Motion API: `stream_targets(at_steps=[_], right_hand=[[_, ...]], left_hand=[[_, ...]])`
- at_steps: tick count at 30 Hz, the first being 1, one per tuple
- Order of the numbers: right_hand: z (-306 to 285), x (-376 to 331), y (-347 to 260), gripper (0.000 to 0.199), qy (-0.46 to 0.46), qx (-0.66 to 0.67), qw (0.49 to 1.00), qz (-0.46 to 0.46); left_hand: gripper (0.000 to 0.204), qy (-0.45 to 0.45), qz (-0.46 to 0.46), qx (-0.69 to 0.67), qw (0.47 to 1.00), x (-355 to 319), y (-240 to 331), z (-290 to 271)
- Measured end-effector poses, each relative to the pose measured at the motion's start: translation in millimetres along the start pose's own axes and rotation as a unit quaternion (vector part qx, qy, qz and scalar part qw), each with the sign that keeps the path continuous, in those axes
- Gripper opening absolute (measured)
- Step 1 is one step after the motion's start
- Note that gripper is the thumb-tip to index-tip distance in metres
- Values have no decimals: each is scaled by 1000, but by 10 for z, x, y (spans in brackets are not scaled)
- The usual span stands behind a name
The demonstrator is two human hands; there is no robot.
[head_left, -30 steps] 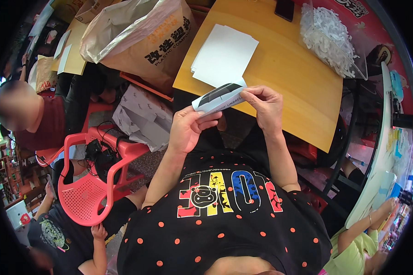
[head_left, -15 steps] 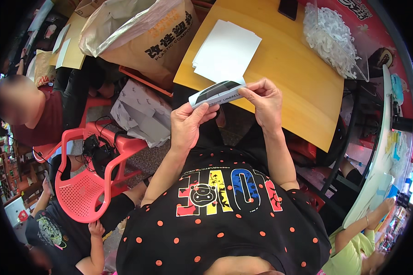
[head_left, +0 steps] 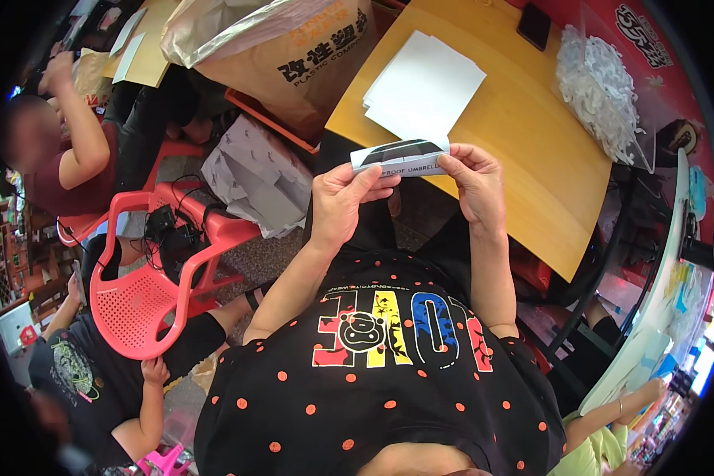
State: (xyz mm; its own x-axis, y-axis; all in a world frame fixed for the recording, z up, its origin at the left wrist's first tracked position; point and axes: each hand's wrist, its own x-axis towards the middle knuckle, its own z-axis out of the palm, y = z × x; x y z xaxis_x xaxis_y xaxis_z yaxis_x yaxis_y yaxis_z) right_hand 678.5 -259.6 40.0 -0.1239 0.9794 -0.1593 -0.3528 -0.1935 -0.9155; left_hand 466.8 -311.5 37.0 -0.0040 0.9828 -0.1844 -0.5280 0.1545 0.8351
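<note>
A small printed paper piece (head_left: 401,160), pale with a dark picture and lettering, curves between my two hands in front of the table's near edge. My left hand (head_left: 343,202) pinches its left end, thumb on the front face and fingers behind. At the other end, my right hand (head_left: 477,184) grips the corner between thumb and fingers. Just beyond the paper piece, a stack of white sheets (head_left: 427,86) lies on the yellow wooden table (head_left: 523,163). The back of the paper piece is hidden from me.
A clear bin of white curled strips (head_left: 599,83) and a dark phone (head_left: 534,26) are at the table's far right. Left stand a large brown sack (head_left: 293,87), a crumpled white bag (head_left: 254,174) and a red plastic chair (head_left: 139,313) with black cables. Other people sit nearby.
The paper piece has turned more level, and both hands still hold its ends. The whole view has shifted slightly. A person at the far left has raised an arm.
</note>
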Motion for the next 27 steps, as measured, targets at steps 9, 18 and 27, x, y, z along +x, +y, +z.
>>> stream_targets(at_steps=[9, 18, 27], right_hand=[[22, 4, 25, 11, -2, -16, 1000, -11], [13, 13, 75, 14, 23, -84, 996, -16], [37, -59, -134, 25, -50, -517, 782, -345]], left_hand=[[28, -5, -93, -116, 989, 41, -18, -2], [30, -16, -63, -62, 996, 85, -161, -42], [25, -16, 38, 107, 993, 56, -51, 10]])
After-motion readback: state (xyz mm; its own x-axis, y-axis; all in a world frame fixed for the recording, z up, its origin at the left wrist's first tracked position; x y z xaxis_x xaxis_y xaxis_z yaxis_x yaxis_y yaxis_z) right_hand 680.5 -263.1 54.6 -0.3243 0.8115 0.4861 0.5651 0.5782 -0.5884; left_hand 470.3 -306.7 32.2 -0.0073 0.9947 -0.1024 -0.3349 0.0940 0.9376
